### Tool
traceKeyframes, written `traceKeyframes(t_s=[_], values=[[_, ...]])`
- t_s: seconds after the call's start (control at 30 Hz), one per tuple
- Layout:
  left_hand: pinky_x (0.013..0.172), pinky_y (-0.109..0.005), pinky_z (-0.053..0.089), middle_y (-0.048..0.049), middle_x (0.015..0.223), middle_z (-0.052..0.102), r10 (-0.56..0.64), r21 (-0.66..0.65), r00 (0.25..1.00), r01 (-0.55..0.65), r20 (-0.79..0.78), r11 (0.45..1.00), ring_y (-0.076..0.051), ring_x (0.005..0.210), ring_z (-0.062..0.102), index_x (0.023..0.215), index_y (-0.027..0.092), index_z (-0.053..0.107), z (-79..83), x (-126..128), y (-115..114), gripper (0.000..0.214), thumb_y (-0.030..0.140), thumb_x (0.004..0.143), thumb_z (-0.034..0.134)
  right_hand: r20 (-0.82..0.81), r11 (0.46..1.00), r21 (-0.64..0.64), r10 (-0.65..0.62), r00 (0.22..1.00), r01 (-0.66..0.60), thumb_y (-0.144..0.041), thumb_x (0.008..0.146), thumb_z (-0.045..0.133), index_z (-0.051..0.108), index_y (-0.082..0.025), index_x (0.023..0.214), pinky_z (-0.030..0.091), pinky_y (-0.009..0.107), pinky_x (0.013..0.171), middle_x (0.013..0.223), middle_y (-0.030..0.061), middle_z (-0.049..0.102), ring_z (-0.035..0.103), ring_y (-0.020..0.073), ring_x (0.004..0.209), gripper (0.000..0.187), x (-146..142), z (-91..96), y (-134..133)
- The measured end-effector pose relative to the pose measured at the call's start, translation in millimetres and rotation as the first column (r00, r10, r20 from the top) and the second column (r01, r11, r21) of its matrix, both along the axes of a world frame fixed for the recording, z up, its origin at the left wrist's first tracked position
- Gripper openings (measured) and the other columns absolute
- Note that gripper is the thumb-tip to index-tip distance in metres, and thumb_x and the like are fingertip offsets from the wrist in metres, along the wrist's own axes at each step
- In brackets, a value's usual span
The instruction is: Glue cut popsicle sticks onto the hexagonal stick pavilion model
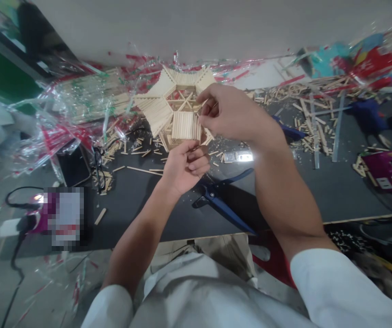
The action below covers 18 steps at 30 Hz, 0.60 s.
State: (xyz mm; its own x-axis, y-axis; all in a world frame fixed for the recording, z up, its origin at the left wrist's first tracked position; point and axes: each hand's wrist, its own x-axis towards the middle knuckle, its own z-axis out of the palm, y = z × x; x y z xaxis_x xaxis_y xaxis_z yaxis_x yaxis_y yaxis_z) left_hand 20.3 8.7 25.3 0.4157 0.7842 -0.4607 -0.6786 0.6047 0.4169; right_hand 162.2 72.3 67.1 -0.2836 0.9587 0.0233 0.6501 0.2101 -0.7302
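Observation:
A star-shaped model built of pale wooden sticks stands on the dark table, with slanted panels around an open middle. On its near side is a square panel of sticks laid side by side. My left hand is closed at the lower edge of this near side, thumb and curled fingers gripping the model. At the panel's right edge, my right hand has its thumb and fingers bent into a pinch. Whatever sits between those fingertips is too small to make out. Blue-handled shears lie just below my hands.
Stick offcuts litter the table. Plastic wrapping covers the back left. A phone and a purple power strip lie left. Clear glue sticks, a blue glue gun and another purple strip are right.

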Motion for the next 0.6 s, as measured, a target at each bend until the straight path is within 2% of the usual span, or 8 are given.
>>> traceKeyframes(t_s=[0.17, 0.47, 0.6], values=[[0.036, -0.018, 0.019, 0.0082, 0.057, 0.022, 0.052, -0.001, 0.998, -0.052, 0.028, 0.999, -0.003, 0.037, 0.022, 0.066, 0.021, 0.030, -2.6, 3.4, -1.7, 0.041, 0.010, 0.105, 0.035, 0.002, 1.000, -0.008, 0.011, 1.000, -0.011, -0.009, 0.087, 0.066, 0.062, -0.019, 0.111, 0.053, 0.037, 0.079, 0.107, 0.0103, 0.073, 0.068, 0.0258, 0.090, 0.026, -1.0, 0.8, -0.8], [0.035, -0.020, 0.016, 0.0082, 0.055, 0.019, 0.106, -0.001, 0.993, -0.106, -0.041, 0.994, -0.003, 0.037, 0.020, 0.064, 0.021, 0.025, -0.2, 9.3, -2.9, 0.043, 0.011, 0.104, 0.035, 0.010, 1.000, 0.000, -0.018, 1.000, 0.018, -0.008, 0.086, 0.065, 0.062, -0.021, 0.109, 0.052, 0.035, 0.078, 0.105, 0.0081, 0.073, 0.068, 0.0244, 0.089, 0.027, -4.6, 0.5, -2.5], [0.035, -0.021, 0.013, 0.0086, 0.054, 0.017, 0.128, 0.004, 0.989, -0.128, -0.080, 0.992, -0.004, 0.035, 0.019, 0.063, 0.022, 0.023, -1.6, 10.1, -2.0, 0.043, 0.012, 0.103, 0.037, -0.048, 1.000, -0.030, -0.003, 0.999, 0.001, -0.013, 0.088, 0.069, 0.058, -0.021, 0.122, 0.053, 0.035, 0.075, 0.105, 0.0082, 0.072, 0.069, 0.0251, 0.091, 0.036, -2.6, -1.2, -1.8]])
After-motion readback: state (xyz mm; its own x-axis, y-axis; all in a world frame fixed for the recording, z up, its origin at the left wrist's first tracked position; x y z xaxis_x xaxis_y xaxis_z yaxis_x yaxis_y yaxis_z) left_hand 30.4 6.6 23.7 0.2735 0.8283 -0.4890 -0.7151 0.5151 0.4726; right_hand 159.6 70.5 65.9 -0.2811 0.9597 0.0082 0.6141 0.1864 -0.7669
